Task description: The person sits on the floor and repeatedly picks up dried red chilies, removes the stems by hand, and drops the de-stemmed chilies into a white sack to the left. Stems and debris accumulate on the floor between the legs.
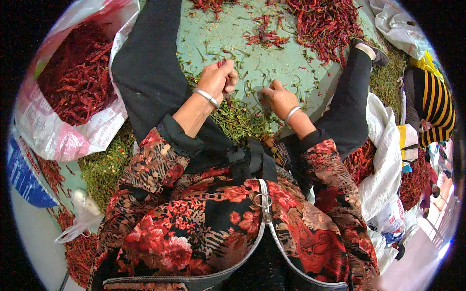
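My left hand (219, 78), with a silver bangle at the wrist, is closed around a dried red chilli (221, 63); its tip shows above the fingers. My right hand (279, 97), also with a bangle, is curled with thumb and forefinger together over the green floor; whether anything is between them cannot be told. Below and between the hands, near my lap, lies a heap of green chilli stems (236, 122). Loose stems and seeds are scattered beyond the hands. A small group of red chillies (267, 36) lies ahead, and a large pile of dried red chillies (324, 27) is at the upper right.
An open woven sack (54, 142) full of red chillies stands at left, with a stem heap (107, 165) and a knotted plastic bag (85, 207) below it. At right are a white sack (382, 145), more chillies (415, 182) and another person in a striped top (437, 105).
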Demonstrator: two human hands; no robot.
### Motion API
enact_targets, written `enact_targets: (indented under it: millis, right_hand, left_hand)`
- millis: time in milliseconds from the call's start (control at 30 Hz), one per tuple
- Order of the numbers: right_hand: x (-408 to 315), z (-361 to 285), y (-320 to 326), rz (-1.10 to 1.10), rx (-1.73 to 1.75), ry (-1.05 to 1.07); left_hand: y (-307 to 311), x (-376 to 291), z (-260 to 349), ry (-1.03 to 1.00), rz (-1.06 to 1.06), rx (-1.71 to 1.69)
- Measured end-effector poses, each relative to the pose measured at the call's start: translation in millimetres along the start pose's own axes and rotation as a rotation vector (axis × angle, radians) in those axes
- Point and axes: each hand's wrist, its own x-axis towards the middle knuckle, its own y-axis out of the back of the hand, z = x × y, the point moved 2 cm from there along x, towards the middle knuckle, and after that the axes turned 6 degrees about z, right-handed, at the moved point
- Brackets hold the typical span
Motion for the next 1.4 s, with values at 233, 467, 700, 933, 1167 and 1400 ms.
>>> enact_targets:
  millis: [233,467,700,933,1167,1400]
  right_hand:
    - [-0.3,-1.4,-10.1,0.118,0.171,0.044]
    - [9.7,-0.1,-10.1,0.224,0.519,-0.008]
    - [-5.4,-29.6,17.8,0.245,0.535,-0.105]
    - [-37.0,-54.1,40.9,0.241,0.416,-0.075]
    - [-53.4,-69.9,104.6,-0.312,1.215,-0.031]
    - [-52.5,-59.6,119.8,-0.288,1.556,-0.067]
  left_hand:
    - [19.4,-18.9,-9.0,0.049,0.051,0.023]
    - [14.2,-6.2,-8.4,0.045,0.106,0.086]
    - [-24.5,-14.6,-38.5,-0.395,-0.333,0.760]
    - [-21.7,-32.4,-42.9,-0.418,-0.345,1.045]
    - [-32.9,-83.7,0.5,-0.263,-0.865,0.524]
    - [-9.0,-119.7,19.6,0.283,-0.779,0.166]
